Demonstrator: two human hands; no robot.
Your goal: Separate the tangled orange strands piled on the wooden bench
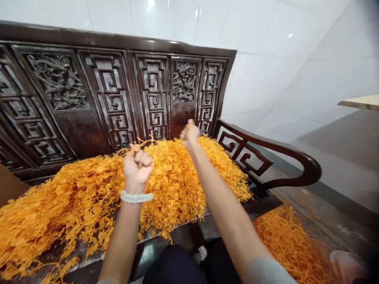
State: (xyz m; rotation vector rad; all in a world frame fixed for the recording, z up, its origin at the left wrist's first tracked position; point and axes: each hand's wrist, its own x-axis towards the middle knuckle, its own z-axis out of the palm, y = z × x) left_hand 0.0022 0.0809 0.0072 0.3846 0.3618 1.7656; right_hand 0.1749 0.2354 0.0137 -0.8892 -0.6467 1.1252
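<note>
A big heap of orange stringy strands (174, 185) with curled, knotted ends lies along the seat of a dark carved wooden bench (97, 144). Over its middle, my left hand (137, 161), with a pale watch strap on the wrist, is turned palm up. Its fingers are curled closed, and a bit of orange strand (148, 140) shows by the thumb and fingertips. My right hand (190, 134) is raised over the far side of the heap, near the backrest. It makes a blurred fist, and what it holds, if anything, is hidden.
At the right is the bench's curved armrest (284, 157). Below it, more thin orange strands (293, 244) lie in a pile near the floor. A pale board edge (359, 102) juts in from the right. White tiled wall (260, 75) stands behind. A brown piece (10, 185) shows at the left.
</note>
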